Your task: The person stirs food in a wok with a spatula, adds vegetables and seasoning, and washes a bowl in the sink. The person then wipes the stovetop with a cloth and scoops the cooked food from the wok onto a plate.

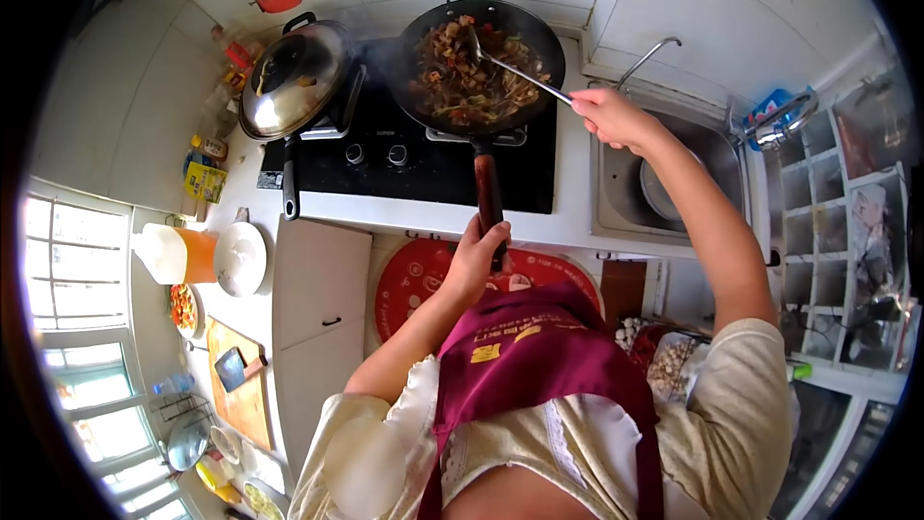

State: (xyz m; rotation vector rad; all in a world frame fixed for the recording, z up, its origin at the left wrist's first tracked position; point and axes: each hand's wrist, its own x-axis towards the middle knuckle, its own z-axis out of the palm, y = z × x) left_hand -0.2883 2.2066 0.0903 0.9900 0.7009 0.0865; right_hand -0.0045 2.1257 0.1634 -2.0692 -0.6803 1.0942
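A black wok [416, 48] sits over the right burner of the stove, full of browned meat pieces, shredded vegetables and dark noodle-like strands [486, 87]. My left hand [474, 252] is wrapped round the wok's long wooden handle [488, 188]. In my right hand [616, 119] is the end of a long metal spatula [529, 77], held out from the right. Its head dips into the food near the wok's middle, so its exact shape is partly hidden.
Left of the wok stands a lidded pan [313, 63], its handle jutting past the counter edge. A sink [616, 178] with a bowl lies right. On the left counter are a cutting board [231, 409] with a cleaver [231, 369], a white plate [240, 260] and an orange-filled jug [183, 252].
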